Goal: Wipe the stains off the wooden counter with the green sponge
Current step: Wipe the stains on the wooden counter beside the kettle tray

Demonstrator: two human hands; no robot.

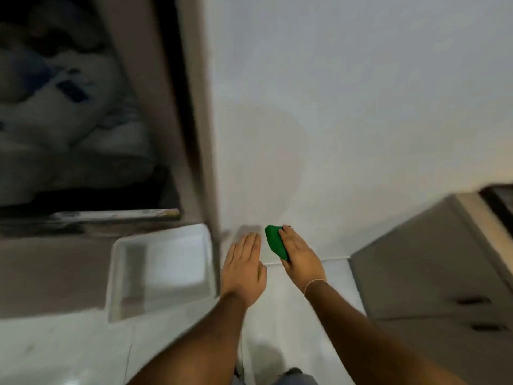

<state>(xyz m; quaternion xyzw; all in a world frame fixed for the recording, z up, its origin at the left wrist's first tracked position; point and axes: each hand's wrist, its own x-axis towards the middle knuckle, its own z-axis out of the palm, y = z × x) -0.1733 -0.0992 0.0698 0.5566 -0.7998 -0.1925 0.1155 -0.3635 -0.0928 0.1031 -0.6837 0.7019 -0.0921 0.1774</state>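
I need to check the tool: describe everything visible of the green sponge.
The green sponge is bright, solid green and looks soft, with a rounded upper end. It is held in the right hand, whose fingers cover its right side. It sits just right of the flat, empty left hand. The blurred picture hides its texture.

Both arms reach forward from the bottom of the view, with the left hand (244, 269) just beside the right hand (301, 259), and the sponge (274, 240) sits in the right hand, between the two hands. A wall (347, 107) stands ahead of the hands, and the floor (305, 287) lies under them. A tray (161, 270) lies on the floor just left of the left hand, a dark opening with bags (69, 115) inside is up on the left behind the tray, and a cabinet (433, 262) stands on the right, well apart from the tray.
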